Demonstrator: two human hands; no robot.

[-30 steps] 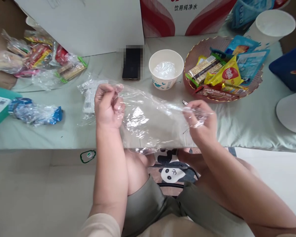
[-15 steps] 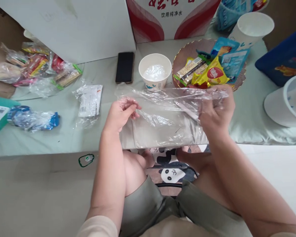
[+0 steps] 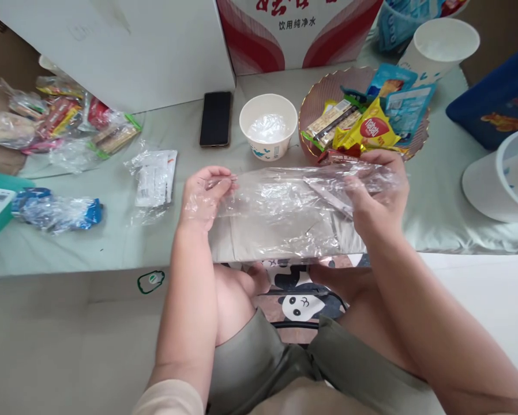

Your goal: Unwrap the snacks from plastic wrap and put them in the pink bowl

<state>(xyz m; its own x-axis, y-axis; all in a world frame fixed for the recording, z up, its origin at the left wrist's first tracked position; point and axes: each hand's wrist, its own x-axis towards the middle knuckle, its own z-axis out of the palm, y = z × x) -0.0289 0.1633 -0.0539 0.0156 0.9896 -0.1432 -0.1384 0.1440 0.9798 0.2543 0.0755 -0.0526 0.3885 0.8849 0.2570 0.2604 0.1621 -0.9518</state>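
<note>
A clear plastic bag [image 3: 280, 199] is stretched sideways between my two hands, just above the front edge of the covered table. My left hand [image 3: 207, 196] pinches its left end between thumb and fingers, with film draped over the knuckles. At the other end, my right hand [image 3: 378, 193] grips the bunched film. A thin pale strip [image 3: 328, 197] shows through the plastic beside the right hand. Behind the bag stands a white paper bowl [image 3: 268, 127] with clear plastic inside. To its right is a scalloped bowl [image 3: 313, 109] of packaged snacks, close behind my right hand.
A black phone [image 3: 216, 119] lies left of the paper bowl. Farther left are a white packet [image 3: 156, 178], a blue-and-clear wrapper [image 3: 57, 208] and heaped snacks [image 3: 62, 118]. Large boxes [image 3: 302, 37] stand behind. At right are a white bucket [image 3: 484, 184] and a paper cup [image 3: 445, 43].
My left hand has closed on the bag's left end, where its fingers were looser before. The film between the hands is pulled straighter and its upper edge sits lower.
</note>
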